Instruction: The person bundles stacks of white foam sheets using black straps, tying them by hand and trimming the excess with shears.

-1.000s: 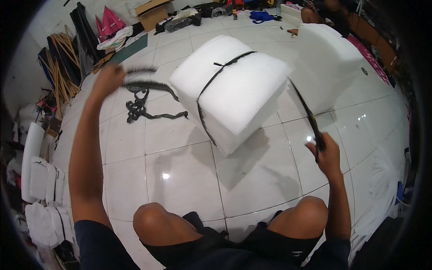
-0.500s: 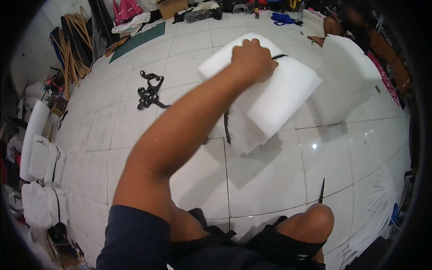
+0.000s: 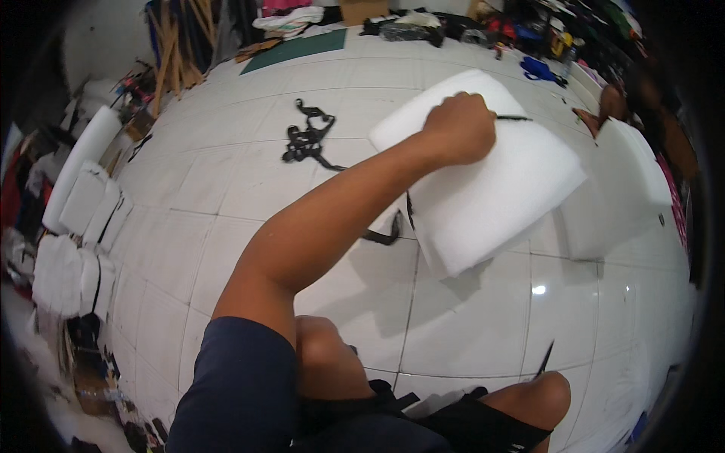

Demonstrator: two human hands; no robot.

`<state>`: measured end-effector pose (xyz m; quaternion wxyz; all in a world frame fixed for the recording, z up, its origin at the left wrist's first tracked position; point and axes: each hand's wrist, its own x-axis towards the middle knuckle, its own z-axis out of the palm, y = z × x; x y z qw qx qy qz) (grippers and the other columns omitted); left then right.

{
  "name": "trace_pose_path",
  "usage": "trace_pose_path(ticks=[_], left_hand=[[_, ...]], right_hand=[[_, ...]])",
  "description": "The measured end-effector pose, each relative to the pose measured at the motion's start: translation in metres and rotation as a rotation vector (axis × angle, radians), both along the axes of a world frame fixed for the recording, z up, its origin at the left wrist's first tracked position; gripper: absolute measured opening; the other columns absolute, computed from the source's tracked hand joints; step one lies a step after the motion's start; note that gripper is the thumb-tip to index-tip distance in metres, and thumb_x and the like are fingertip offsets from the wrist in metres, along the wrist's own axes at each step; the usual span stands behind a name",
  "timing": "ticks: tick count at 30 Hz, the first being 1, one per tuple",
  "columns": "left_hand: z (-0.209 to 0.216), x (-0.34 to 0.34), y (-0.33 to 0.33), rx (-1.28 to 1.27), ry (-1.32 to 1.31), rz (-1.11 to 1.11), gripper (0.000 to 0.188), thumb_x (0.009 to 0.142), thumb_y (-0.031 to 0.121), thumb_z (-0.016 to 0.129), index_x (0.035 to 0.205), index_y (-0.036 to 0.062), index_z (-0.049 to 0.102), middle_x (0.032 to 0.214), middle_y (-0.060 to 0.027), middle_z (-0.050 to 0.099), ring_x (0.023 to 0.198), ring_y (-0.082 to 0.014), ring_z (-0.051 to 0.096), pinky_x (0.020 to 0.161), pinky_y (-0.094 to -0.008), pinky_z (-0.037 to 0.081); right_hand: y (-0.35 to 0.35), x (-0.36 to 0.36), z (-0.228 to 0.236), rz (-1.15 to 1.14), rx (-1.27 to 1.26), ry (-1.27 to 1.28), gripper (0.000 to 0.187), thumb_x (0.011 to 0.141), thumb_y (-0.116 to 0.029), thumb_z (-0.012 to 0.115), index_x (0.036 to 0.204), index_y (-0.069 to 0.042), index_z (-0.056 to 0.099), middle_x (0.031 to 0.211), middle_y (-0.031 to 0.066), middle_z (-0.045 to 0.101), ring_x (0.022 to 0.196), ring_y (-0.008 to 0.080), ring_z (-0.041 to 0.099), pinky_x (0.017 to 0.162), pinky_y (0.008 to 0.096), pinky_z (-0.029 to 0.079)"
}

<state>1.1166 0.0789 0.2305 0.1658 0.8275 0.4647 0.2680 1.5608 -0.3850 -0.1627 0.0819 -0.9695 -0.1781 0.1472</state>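
left hand (image 3: 459, 128) on white foam block (image 3: 491, 189), fingers curled, pinching black strap (image 3: 513, 118); right hand unseen

A tangle of black straps (image 3: 306, 140) lies on the white tiled floor (image 3: 226, 196). White foam cushions (image 3: 79, 204) are stacked along the floor's left edge. A green mat (image 3: 298, 47) and wooden sticks (image 3: 175, 45) sit at its far edge, with a second white foam block (image 3: 627, 189) at the right.

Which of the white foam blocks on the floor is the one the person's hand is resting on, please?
The large block at centre, under the left hand, with a black strap around it; the bare block to its right goes untouched.
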Motion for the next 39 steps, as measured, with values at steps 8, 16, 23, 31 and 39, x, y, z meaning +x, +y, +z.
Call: trace_pose_path(ticks=[8,16,23,31,39], left_hand=[[-0.029,-0.344,0.002,0.078,-0.761,0.339,0.031,0.097,0.027,0.05,0.108,0.0006,0.062,0.091,-0.0042,0.062,0.083,-0.0115,0.054,0.077,-0.0254,0.044],[-0.056,-0.586,-0.111,0.507,-0.995,0.866,0.028,0.095,0.024,0.053,0.103,-0.0013,0.061,0.092,-0.004,0.061,0.084,-0.0116,0.054,0.079,-0.026,0.045],[-0.049,-0.779,-0.15,1.169,0.077,1.645,0.036,0.092,0.026,0.049,0.102,-0.0086,0.057,0.098,-0.0236,0.058,0.106,-0.0373,0.049,0.086,-0.0441,0.043],[-0.275,-0.753,-0.081,0.106,0.071,1.264,0.028,0.087,0.017,0.056,0.108,-0.0004,0.06,0.106,-0.0192,0.063,0.102,-0.033,0.06,0.088,-0.0391,0.046],[-0.302,-0.336,-0.009,-0.335,0.219,0.099,0.042,0.079,0.018,0.066,0.119,0.0096,0.055,0.118,-0.0136,0.052,0.111,-0.032,0.051,0.094,-0.0399,0.043]], right_hand=[[0.131,-0.048,0.062,0.553,0.089,-0.027,0.023,0.08,-0.02,0.07,0.091,-0.002,0.061,0.076,0.0145,0.064,0.071,0.0299,0.063,0.065,0.0399,0.049],[0.27,-0.083,0.192,1.155,-0.119,-0.196,0.027,0.076,-0.021,0.072,0.094,-0.004,0.063,0.082,0.0143,0.065,0.079,0.0309,0.06,0.072,0.0419,0.047],[0.419,-0.188,0.275,1.312,0.054,-0.196,0.022,0.081,-0.017,0.066,0.094,0.0,0.062,0.077,0.015,0.063,0.071,0.0281,0.06,0.068,0.039,0.048],[0.409,-0.241,0.234,1.302,-0.197,0.166,0.027,0.08,-0.018,0.069,0.095,0.003,0.062,0.077,0.0146,0.064,0.07,0.0232,0.061,0.067,0.0354,0.049],[0.311,-0.123,0.137,1.142,-0.216,0.191,0.038,0.081,-0.029,0.069,0.104,0.0,0.062,0.101,0.0192,0.066,0.093,0.0326,0.064,0.082,0.0394,0.05]])
